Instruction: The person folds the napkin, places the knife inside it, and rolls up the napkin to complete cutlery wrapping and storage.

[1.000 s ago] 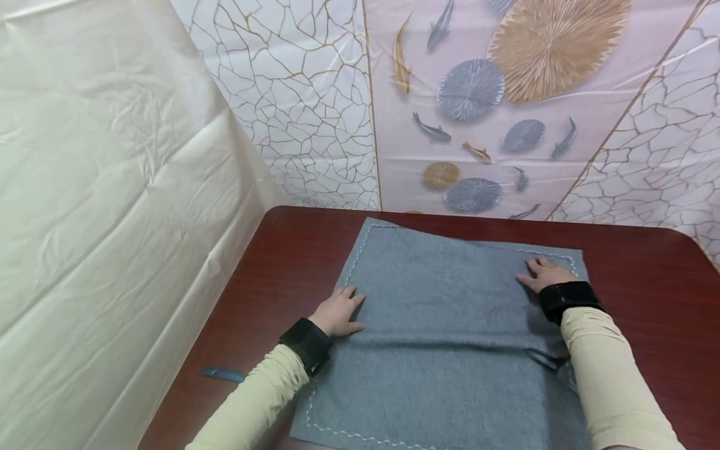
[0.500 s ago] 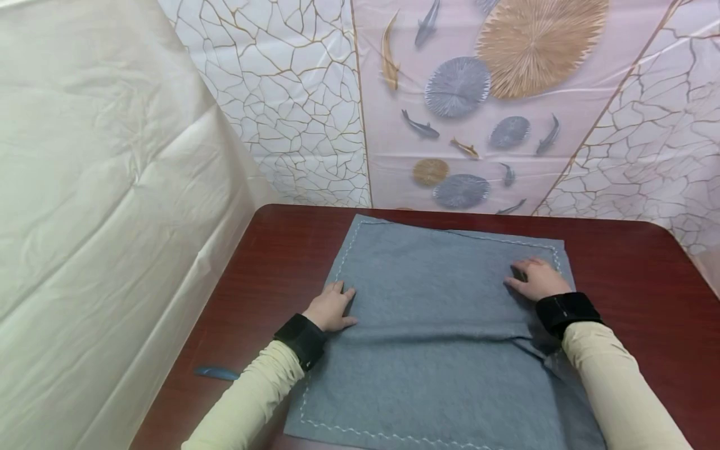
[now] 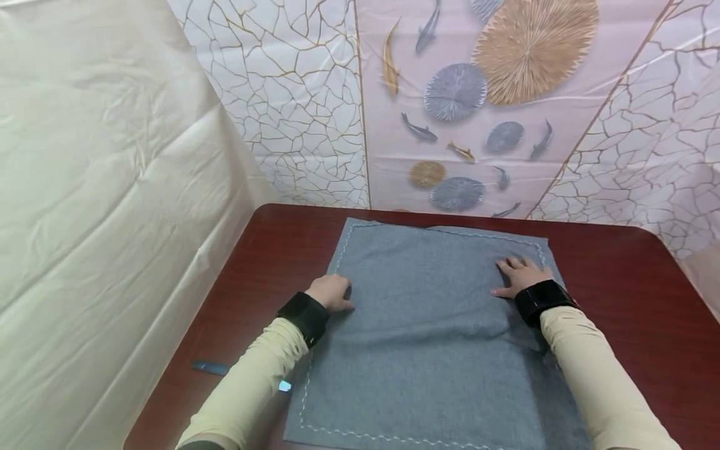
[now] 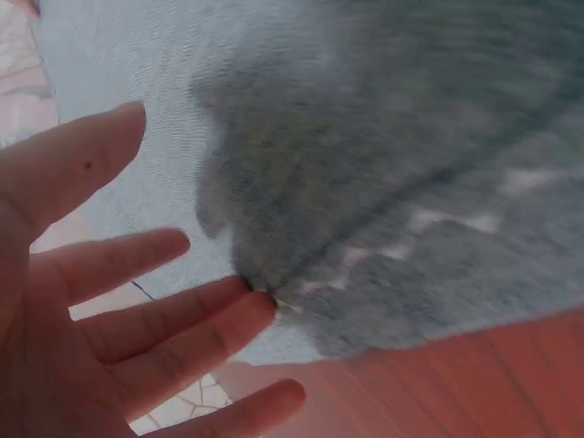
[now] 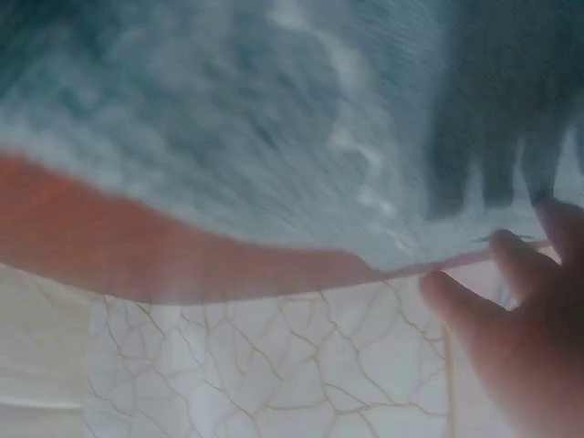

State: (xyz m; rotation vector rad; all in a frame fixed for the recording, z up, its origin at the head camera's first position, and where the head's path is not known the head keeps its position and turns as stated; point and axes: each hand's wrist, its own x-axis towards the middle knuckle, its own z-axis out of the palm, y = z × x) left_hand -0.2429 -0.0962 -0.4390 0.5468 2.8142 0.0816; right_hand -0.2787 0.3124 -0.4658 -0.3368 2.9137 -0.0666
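A grey-blue cloth (image 3: pixel 427 387) with white zigzag stitching along its edges lies spread on a dark red-brown table. A low wrinkle crosses its middle, and folds bunch beneath the right forearm. At the cloth's left edge is my left hand (image 3: pixel 332 292); the left wrist view shows its fingers (image 4: pixel 155 319) straight and spread, with fingertips at the stitched border. My right hand (image 3: pixel 522 275) rests on the cloth near its far right corner, fingers spread. Neither hand grips anything. The right wrist view is blurred, with that hand (image 5: pixel 529 319) at its right side.
A narrow blue strip (image 3: pixel 210 367) lies on the table (image 3: pixel 236 281), partly behind the left forearm. A shiny pale blue bit (image 3: pixel 285 386) shows on the forearm's other side. A patterned sheet (image 3: pixel 315 112) hangs behind the table, and a cream sheet (image 3: pixel 112 219) hangs at left.
The cloth's middle ridge has become lower and softer. My right fingers have spread from a bent pose. My left hand has shifted slightly up the edge. The head view has moved a little.
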